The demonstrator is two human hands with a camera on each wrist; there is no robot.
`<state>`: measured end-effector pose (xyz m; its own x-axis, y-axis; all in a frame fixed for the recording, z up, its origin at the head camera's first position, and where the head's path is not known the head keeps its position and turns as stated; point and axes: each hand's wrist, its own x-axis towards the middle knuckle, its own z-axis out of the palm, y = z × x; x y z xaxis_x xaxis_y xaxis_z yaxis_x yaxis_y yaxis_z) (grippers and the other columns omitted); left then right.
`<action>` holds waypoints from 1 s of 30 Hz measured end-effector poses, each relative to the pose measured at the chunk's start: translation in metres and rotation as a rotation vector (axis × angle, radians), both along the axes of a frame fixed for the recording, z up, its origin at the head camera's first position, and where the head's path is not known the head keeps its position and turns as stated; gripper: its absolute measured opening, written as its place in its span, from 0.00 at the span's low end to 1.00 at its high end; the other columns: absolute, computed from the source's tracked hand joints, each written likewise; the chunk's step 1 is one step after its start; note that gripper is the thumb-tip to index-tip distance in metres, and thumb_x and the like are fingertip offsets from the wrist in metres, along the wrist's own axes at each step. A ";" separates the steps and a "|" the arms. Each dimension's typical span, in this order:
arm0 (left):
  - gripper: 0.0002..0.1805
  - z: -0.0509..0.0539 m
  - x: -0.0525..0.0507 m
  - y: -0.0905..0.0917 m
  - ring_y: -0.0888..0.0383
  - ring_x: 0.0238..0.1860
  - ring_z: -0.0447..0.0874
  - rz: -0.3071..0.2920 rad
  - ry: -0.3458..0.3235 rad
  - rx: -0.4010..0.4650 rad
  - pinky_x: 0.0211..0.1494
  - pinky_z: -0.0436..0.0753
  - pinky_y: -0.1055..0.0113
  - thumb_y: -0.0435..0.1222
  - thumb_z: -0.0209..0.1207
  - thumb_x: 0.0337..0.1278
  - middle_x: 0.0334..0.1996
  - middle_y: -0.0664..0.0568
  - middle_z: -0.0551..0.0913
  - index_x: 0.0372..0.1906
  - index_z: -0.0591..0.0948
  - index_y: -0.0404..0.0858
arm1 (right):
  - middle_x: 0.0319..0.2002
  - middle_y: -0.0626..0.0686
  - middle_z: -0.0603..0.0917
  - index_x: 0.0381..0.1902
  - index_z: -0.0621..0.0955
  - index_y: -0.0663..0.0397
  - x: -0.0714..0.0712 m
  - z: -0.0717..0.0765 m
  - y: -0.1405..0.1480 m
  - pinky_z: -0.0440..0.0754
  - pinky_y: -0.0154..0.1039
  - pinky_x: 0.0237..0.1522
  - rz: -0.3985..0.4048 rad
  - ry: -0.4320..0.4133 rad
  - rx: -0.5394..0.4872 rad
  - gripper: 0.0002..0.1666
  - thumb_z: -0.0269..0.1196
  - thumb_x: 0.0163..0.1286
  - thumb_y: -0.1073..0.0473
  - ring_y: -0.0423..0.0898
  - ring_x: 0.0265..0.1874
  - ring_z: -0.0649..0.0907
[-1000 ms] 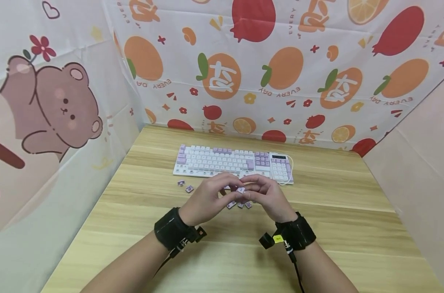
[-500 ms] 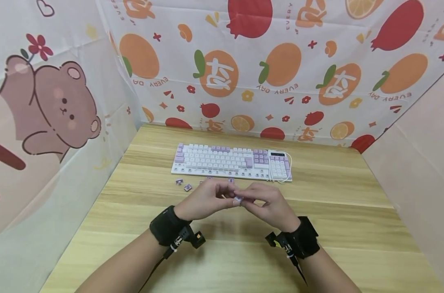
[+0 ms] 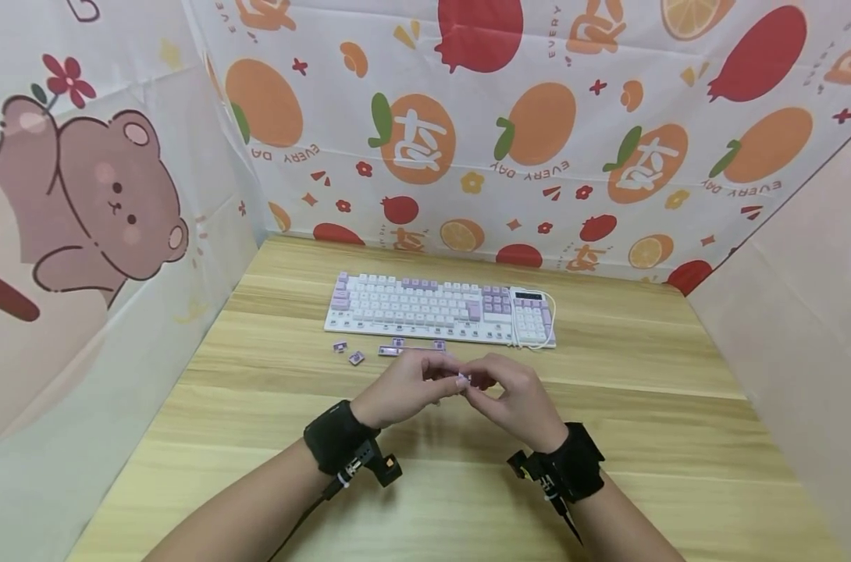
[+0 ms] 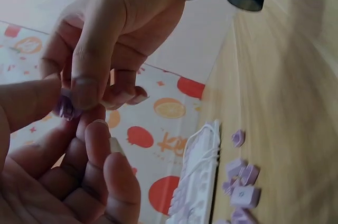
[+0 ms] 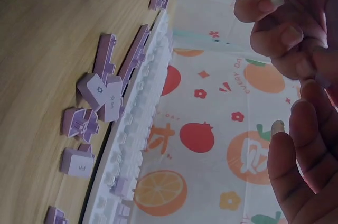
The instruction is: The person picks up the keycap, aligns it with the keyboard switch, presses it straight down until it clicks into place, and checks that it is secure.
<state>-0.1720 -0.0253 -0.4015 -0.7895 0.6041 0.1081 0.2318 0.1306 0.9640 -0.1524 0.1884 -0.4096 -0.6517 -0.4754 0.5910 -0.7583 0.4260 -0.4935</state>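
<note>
Below the keyboard [image 3: 418, 308] in the head view's lower centre, a purple keycap [image 4: 66, 109] is pinched by the left hand [image 3: 407, 386] and the right hand [image 3: 517, 392], apparently for orienting, and one hand's firm hold seems called for before the other is loosened.

"Where's each view from?"
"The head one looks down from above the left hand [image 3: 406, 388] and right hand [image 3: 515, 396]. Wrist cameras [image 3: 389, 470] look forward, up close, tipped sideways."
"What do those share?"
"The keyboard [image 3: 411, 306], past the hands."
</note>
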 end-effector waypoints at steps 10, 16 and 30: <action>0.15 -0.009 -0.004 -0.002 0.54 0.43 0.87 0.090 -0.145 0.162 0.46 0.85 0.61 0.32 0.68 0.55 0.41 0.45 0.88 0.48 0.84 0.34 | 0.43 0.50 0.84 0.44 0.88 0.56 -0.001 -0.003 -0.008 0.80 0.29 0.46 -0.051 0.225 0.079 0.12 0.70 0.62 0.61 0.44 0.44 0.82; 0.17 -0.010 -0.005 -0.007 0.54 0.46 0.88 0.110 -0.171 0.138 0.45 0.86 0.57 0.35 0.65 0.60 0.48 0.43 0.87 0.53 0.83 0.36 | 0.43 0.53 0.86 0.44 0.86 0.60 -0.013 -0.008 -0.003 0.83 0.34 0.48 -0.048 0.167 0.033 0.13 0.70 0.60 0.65 0.46 0.43 0.84; 0.10 -0.007 -0.011 -0.026 0.48 0.36 0.86 0.169 -0.108 0.089 0.41 0.86 0.57 0.36 0.61 0.65 0.39 0.36 0.86 0.46 0.84 0.35 | 0.36 0.52 0.90 0.36 0.90 0.52 -0.135 -0.048 0.079 0.82 0.49 0.46 -0.430 -0.271 0.329 0.06 0.70 0.62 0.59 0.50 0.40 0.86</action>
